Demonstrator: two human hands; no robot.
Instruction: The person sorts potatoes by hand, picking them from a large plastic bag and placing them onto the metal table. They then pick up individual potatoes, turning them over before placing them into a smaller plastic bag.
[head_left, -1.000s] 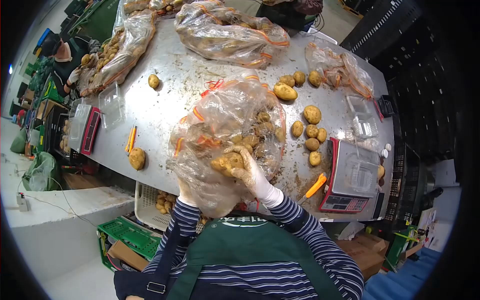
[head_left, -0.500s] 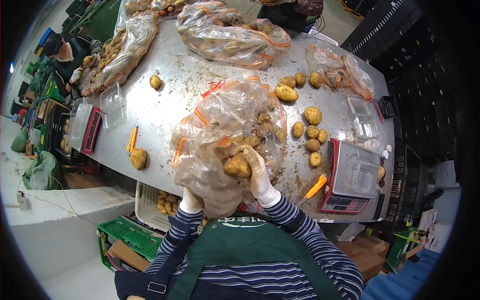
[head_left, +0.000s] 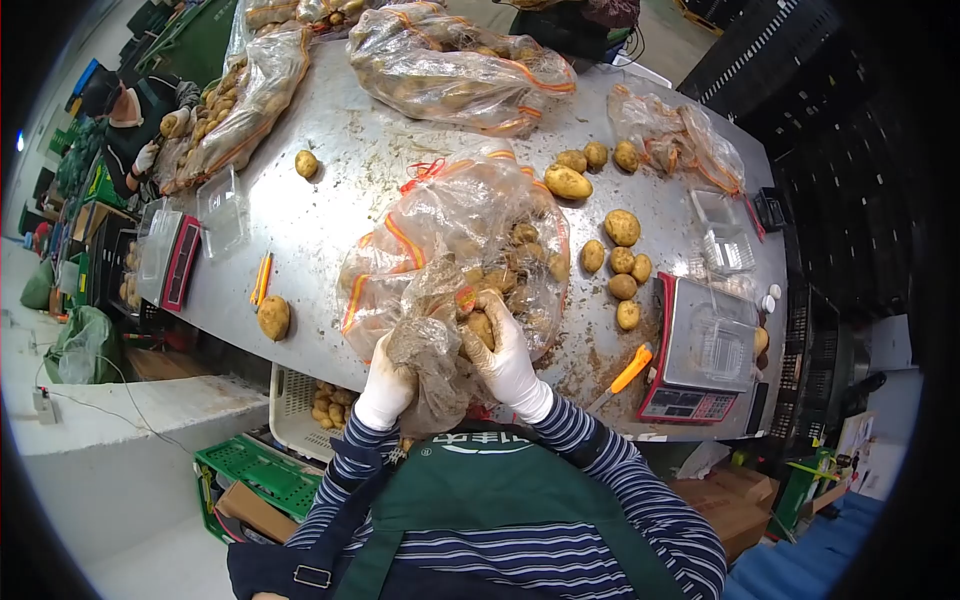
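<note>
A clear plastic bag (head_left: 450, 220) with orange stripes lies in front of me, several potatoes inside its right half. My left hand (head_left: 388, 385), in a white glove, grips the bag's bunched, dirty mouth. My right hand (head_left: 508, 362), gloved too, is closed around a potato (head_left: 479, 328) at the bag's opening, its fingertips against the plastic. Right of the bag, loose potatoes (head_left: 622, 228) are spread on the metal table (head_left: 345, 225). An orange knife (head_left: 631, 369) rests beside a red scale (head_left: 700, 350).
Two more full bags (head_left: 460, 68) (head_left: 245, 105) lie at the back, and a crumpled bag (head_left: 675, 135) at the back right. Another scale (head_left: 180, 260) is at the left, near a person (head_left: 140, 125) in dark clothes. A white crate (head_left: 290, 410) with potatoes is below the table edge.
My left hand has come up and gathered the bag's mouth, which was blurred and spread wider before. My right hand has tilted, and its potato now shows less.
</note>
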